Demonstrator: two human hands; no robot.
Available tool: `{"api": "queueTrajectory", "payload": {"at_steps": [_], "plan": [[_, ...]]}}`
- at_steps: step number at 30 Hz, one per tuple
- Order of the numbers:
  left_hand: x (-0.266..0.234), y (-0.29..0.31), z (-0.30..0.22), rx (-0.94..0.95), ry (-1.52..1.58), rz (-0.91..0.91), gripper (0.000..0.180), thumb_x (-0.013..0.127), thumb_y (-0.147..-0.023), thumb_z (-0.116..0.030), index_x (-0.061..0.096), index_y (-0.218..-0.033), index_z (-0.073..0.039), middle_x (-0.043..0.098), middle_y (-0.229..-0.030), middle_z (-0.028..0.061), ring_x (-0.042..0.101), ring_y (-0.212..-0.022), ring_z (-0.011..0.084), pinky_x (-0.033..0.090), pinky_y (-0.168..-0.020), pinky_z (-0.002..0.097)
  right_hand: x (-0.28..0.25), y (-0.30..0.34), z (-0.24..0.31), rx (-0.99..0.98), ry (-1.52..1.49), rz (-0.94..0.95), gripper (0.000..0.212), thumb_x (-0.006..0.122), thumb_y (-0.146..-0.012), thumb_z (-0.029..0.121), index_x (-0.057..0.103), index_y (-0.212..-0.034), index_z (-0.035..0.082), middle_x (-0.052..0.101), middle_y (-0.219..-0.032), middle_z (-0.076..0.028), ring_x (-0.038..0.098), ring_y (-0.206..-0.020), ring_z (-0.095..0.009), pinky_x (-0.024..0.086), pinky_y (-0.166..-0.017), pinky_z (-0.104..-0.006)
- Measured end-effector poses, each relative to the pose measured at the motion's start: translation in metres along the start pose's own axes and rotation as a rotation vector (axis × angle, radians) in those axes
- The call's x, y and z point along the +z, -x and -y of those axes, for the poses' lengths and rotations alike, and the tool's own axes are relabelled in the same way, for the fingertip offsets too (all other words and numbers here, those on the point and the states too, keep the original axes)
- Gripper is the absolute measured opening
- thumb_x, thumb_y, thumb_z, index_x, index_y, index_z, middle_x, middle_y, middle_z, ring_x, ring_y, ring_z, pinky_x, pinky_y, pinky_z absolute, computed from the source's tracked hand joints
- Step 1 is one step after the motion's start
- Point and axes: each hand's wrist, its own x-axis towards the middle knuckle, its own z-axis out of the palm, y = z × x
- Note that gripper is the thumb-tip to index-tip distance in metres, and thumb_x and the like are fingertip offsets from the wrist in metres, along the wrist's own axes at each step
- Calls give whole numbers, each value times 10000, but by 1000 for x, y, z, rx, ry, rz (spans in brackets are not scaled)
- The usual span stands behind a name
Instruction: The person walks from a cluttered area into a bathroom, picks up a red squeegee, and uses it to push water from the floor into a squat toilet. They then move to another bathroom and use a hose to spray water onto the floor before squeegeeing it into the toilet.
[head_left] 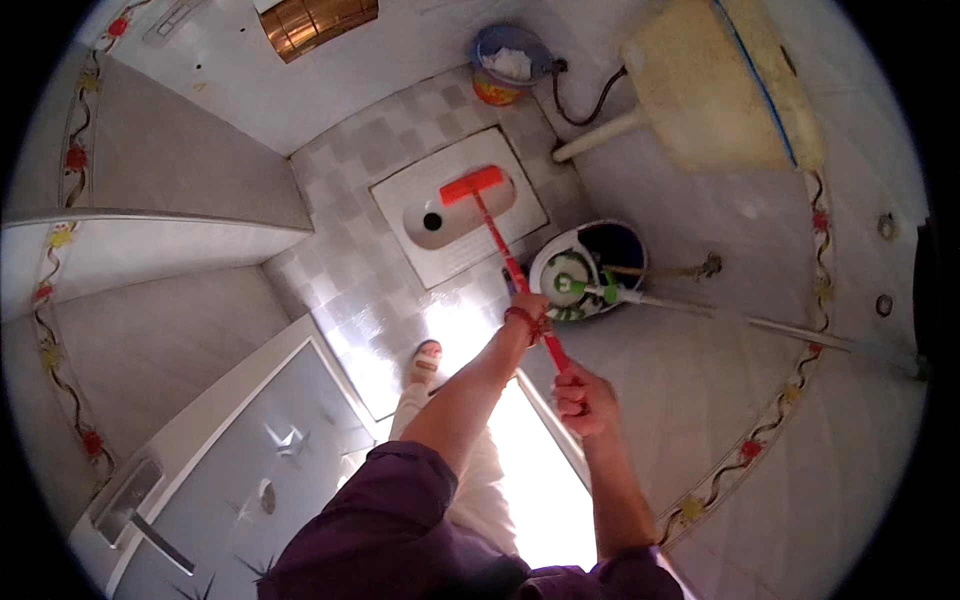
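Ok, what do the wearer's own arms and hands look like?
Dark purple sleeves end near the elbows; forearms bare, no gloves. The left hand has a red bracelet at its wrist; none shows by the right hand.

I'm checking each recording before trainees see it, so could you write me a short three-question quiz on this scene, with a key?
1. Which hand grips the red handle nearer the orange-red head?
2. True or false: in this view, the orange-red head shows within the outline of the squat toilet.
3. What colour is the material in the blue-rimmed bucket? A) green B) white C) black

Key:
1. The left hand; the right hand grips farther back.
2. True.
3. B.
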Motion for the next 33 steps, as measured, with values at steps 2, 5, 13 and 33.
{"api": "queueTrajectory", "payload": {"at_steps": [2,5,13,33], "plan": [[-5,3,17,46,12,-80,171,530,-727,-100,437,-592,-53,410,-497,80,406,-346,205,345,-327,347,-11,16,-10,30,-13,-33,115,387,-866,157,422,-761,127,331,-493,48,307,-378,-31,224,-295,-152],[-28,-11,111,49,-180,-109,144,513,-733,-107,469,-628,-20,414,-454,90,442,-336,234,351,-298,351,-41,59,-37,69,5,-114,149,376,-869,161,434,-746,100,311,-480,54,276,-356,-34,213,-283,-161],[-55,-96,96,465,-1342,-127,228,451,-790,-204,610,-797,-41,608,-734,121,600,-659,239,472,-523,373,-39,15,-13,155,-222,-71,166,373,-875,151,441,-745,73,334,-524,40,287,-394,-34,203,-320,-151],[-56,-10,75,482,-2273,127,180,546,-728,-236,641,-821,-114,631,-805,78,616,-755,197,496,-603,317,-60,29,-67,144,-448,130,229,403,-868,210,397,-669,98,367,-536,29,308,-377,-34,191,-303,-167]]}}
